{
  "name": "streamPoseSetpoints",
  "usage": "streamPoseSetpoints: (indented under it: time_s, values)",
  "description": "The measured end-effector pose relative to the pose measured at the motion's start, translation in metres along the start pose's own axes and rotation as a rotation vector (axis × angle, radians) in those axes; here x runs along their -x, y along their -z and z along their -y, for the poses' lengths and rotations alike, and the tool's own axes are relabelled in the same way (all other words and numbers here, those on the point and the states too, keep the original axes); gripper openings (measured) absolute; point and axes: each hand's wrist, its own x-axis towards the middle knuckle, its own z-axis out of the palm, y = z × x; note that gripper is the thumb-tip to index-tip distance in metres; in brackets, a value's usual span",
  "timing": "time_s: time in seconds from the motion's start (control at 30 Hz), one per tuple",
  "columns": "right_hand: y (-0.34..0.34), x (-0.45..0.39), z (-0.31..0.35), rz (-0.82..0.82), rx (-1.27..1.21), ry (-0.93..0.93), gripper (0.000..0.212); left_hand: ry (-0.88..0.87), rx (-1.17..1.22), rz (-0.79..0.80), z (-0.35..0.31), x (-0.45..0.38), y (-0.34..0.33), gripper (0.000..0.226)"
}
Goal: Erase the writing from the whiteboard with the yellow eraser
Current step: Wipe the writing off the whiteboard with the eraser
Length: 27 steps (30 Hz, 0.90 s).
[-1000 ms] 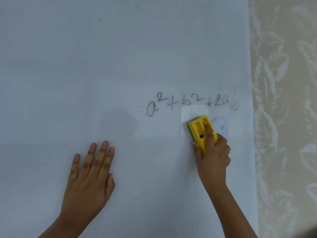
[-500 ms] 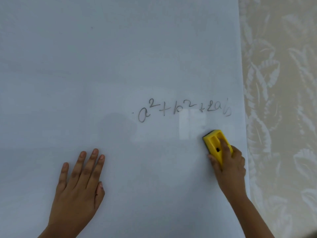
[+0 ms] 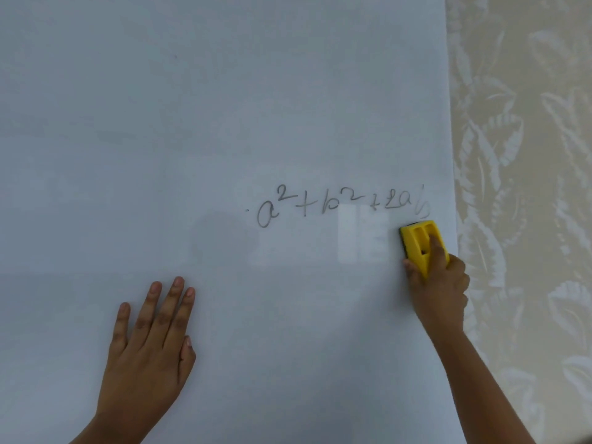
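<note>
A white whiteboard (image 3: 160, 123) fills most of the view. Grey handwriting (image 3: 339, 205) reading a²+b²+2ab runs across its right half; the last letter by the right edge is smeared. My right hand (image 3: 440, 290) grips the yellow eraser (image 3: 418, 241) and presses it flat on the board just below the end of the writing, close to the board's right edge. My left hand (image 3: 150, 341) lies flat on the board at the lower left, fingers spread, holding nothing.
A beige wall (image 3: 528, 187) with a pale leaf pattern borders the board on the right. A bright rectangular reflection (image 3: 362, 238) sits on the board just left of the eraser.
My right hand has carried the eraser rightward, from under the b² to under the final letters; the blue mark that was beside it is gone. The left hand stays flat.
</note>
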Motion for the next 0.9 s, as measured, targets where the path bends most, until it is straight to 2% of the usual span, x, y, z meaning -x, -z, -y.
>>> streamPoseSetpoints:
  time_s: [0.1, 0.2, 0.27, 0.33, 0.47, 0.53, 0.63, 0.7, 0.83, 0.9]
  values:
    - [0.003, -0.041, 0.019, -0.031, -0.089, -0.219, 0.062, 0.005, 0.002, 0.025, 0.0, 0.0, 0.002, 0.057]
    - [-0.002, -0.053, 0.047, -0.061, -0.074, -0.118, 0.061, 0.011, 0.001, 0.034, -0.001, 0.002, 0.001, 0.057]
    - [-0.006, -0.047, 0.046, -0.08, -0.009, 0.003, 0.062, 0.012, -0.004, 0.039, -0.001, 0.002, 0.001, 0.056]
    - [-0.005, -0.046, 0.033, -0.087, 0.033, 0.015, 0.062, 0.011, -0.01, 0.046, -0.001, 0.001, 0.001, 0.058]
    - [0.008, -0.084, 0.046, -0.075, -0.087, -0.258, 0.06, 0.027, -0.016, 0.051, -0.003, 0.0, 0.003, 0.058]
    - [0.008, -0.084, 0.069, -0.047, -0.093, -0.198, 0.06, 0.029, -0.007, 0.056, -0.003, 0.001, 0.004, 0.059]
    - [0.0, -0.054, 0.079, -0.052, 0.014, 0.086, 0.063, 0.022, 0.0, 0.057, -0.003, 0.001, 0.003, 0.06]
    - [-0.001, -0.04, 0.067, -0.055, 0.071, 0.182, 0.062, 0.023, 0.004, 0.054, -0.004, 0.001, 0.002, 0.061]
    - [0.005, -0.057, 0.077, -0.025, -0.041, -0.054, 0.062, 0.022, 0.01, 0.048, -0.004, 0.002, 0.004, 0.061]
    - [0.001, -0.052, 0.102, -0.019, -0.006, -0.006, 0.063, 0.022, 0.016, 0.047, -0.004, 0.003, 0.003, 0.061]
